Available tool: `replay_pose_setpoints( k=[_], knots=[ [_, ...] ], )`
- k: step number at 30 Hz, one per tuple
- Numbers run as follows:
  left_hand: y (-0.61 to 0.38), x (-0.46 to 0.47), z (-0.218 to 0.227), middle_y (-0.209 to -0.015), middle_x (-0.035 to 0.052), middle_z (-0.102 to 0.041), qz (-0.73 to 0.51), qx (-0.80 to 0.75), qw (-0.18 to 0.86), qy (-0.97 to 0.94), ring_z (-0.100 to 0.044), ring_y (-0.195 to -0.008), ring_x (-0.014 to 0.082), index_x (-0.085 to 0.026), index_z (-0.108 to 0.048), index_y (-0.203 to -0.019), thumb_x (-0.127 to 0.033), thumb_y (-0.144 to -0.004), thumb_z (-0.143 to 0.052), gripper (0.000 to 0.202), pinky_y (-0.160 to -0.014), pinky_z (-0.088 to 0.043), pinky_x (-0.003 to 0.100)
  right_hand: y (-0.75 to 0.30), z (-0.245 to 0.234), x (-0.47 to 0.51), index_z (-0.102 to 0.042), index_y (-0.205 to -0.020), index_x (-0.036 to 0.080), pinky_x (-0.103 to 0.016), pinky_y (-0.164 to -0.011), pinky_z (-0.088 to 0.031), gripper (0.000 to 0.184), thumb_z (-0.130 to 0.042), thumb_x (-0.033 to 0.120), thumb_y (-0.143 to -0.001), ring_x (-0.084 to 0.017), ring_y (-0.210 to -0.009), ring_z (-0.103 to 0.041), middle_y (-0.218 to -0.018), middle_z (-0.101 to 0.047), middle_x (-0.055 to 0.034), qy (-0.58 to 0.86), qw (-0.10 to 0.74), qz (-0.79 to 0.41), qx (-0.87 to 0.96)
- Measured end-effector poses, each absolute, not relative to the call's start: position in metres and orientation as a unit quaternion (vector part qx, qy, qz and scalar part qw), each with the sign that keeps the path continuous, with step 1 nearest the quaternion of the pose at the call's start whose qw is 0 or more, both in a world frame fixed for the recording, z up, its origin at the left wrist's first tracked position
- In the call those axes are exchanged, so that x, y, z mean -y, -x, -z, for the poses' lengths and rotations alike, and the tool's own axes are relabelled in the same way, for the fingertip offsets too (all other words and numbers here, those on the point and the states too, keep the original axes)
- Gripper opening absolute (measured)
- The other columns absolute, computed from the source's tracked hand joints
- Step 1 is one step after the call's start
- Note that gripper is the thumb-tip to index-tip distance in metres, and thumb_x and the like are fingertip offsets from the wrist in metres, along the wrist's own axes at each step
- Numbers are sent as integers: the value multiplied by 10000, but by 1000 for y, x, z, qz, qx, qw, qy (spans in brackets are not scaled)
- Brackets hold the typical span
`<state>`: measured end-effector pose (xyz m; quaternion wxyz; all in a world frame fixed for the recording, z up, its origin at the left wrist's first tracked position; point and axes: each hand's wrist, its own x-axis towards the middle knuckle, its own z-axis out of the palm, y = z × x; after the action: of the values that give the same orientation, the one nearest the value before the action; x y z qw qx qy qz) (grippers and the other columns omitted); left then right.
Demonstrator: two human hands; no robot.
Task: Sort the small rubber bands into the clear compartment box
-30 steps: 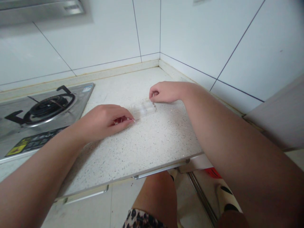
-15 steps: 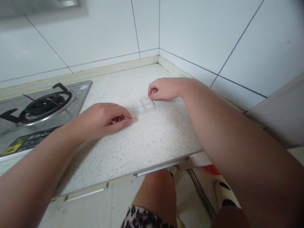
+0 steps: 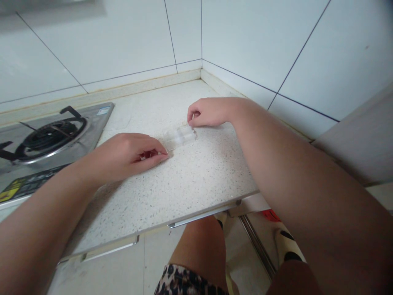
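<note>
A small clear, see-through piece of plastic [image 3: 180,137] lies on or just above the speckled white countertop [image 3: 196,176]. It looks like a thin transparent sheet or bag; its exact kind cannot be made out. My left hand [image 3: 139,153] is closed in a pinch at its near left corner, thumb and fingertips together. At its far right corner my right hand [image 3: 207,112] pinches the edge between thumb and forefinger. The clear piece spans the gap between both hands.
A gas stove [image 3: 58,131] with a black burner sits at the left. White tiled walls [image 3: 239,45] meet in the corner behind the counter. Metal handles [image 3: 202,216] run under the counter's front edge, close to my legs [image 3: 202,246].
The whole view has shifted slightly, moving things a little to the left. Both hands keep their pinch on the clear piece, which lies nearly as before.
</note>
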<state>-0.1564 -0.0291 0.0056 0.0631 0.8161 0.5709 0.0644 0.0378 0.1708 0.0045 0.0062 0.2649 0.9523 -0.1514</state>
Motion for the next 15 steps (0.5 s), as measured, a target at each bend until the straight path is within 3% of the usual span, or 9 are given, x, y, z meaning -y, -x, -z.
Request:
replay_pose_setpoints(
  k=[15],
  knots=[
    [154,30,-8,-874,-10,-717,-51,-578,69,-811,-629,-744,115,-266,-690,-1016,-475,-953,-489,296,-666,-416,223,-38,-5,-171,-696,-1119,250,-279,-713,-396,375,-573,419,-807,-167,-869,-591,-1079,-674,-45,-263,9,138,-955]
  ],
)
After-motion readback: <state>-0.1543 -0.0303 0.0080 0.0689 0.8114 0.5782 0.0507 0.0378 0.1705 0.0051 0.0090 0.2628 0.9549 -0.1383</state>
